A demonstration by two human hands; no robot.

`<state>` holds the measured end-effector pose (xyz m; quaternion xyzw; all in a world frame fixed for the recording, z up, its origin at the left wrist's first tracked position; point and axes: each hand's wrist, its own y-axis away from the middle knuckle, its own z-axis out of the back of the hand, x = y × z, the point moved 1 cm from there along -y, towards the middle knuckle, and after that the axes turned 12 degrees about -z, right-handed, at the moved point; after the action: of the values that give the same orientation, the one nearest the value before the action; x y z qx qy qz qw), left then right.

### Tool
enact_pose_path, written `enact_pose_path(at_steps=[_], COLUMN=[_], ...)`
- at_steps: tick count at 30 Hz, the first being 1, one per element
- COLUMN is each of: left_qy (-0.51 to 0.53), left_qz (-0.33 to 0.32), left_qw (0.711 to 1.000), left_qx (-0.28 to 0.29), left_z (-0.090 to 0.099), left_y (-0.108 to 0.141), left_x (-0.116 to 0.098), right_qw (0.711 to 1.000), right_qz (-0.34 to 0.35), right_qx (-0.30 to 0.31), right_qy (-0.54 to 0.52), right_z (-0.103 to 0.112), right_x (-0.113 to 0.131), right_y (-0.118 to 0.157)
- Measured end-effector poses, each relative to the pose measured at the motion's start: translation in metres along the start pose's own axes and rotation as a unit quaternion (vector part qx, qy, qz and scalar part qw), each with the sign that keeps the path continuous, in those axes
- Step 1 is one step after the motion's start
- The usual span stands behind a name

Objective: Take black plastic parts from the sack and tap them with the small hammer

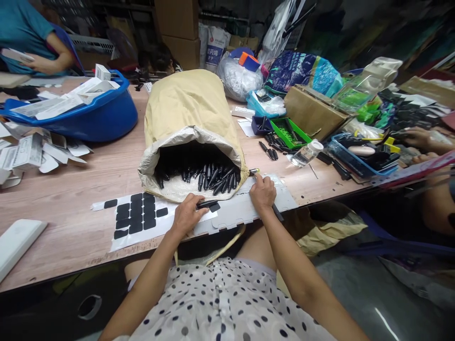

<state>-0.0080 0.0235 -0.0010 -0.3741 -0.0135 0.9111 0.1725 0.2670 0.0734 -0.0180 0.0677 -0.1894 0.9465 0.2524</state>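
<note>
Black patches lie off the sack's front-left corner. Before its mouth, the left hand pinches a black piece, long axis sideways, free end rightward. By its front-right corner, the right hand curls, contents unclear.

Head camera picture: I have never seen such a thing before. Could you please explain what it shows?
There is no machine: a camera on a person's head looks down at their own bare hands. On the table lies an open sack with dark, pen-like pieces inside; before it, a white sheet bears black patches. The left hand holds a black piece. The right hand is curled near a yellow-tipped item; its grip is unclear.
</note>
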Motion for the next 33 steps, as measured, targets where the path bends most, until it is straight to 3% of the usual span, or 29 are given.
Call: enact_pose_path(at_steps=[4, 8, 10, 14, 19, 26, 33], left_qy=[0.018, 0.032, 0.036, 0.032, 0.036, 0.024, 0.025], left_qz=[-0.008, -0.019, -0.016, 0.014, 0.028, 0.069, 0.062], left_qw=[1.000, 0.999, 0.999, 0.999, 0.999, 0.997, 0.998], left_qx=[-0.005, -0.005, -0.002, -0.004, -0.001, 0.013, 0.019], left_z=[0.000, -0.002, -0.004, -0.005, -0.005, -0.004, -0.004], left_y=[-0.002, -0.002, -0.002, -0.003, -0.004, -0.006, -0.007], left_x=[0.008, 0.009, 0.007, 0.003, -0.003, -0.011, -0.014], right_qw=[0.996, 0.977, 0.958, 0.907, 0.892, 0.911, 0.912], right_qz=[-0.036, -0.088, -0.066, 0.046, 0.160, 0.195, 0.197], right_qx=[0.052, 0.061, 0.070, 0.168, 0.182, 0.135, 0.167], right_qy=[-0.060, -0.185, -0.269, -0.384, -0.382, -0.338, -0.319], right_z=[0.007, 0.033, 0.051, 0.073, 0.069, 0.071, 0.071], right_x=[-0.003, -0.009, -0.006, 0.016, 0.042, 0.050, 0.050], right_y=[-0.010, -0.003, 0.015, 0.071, 0.113, 0.117, 0.121])
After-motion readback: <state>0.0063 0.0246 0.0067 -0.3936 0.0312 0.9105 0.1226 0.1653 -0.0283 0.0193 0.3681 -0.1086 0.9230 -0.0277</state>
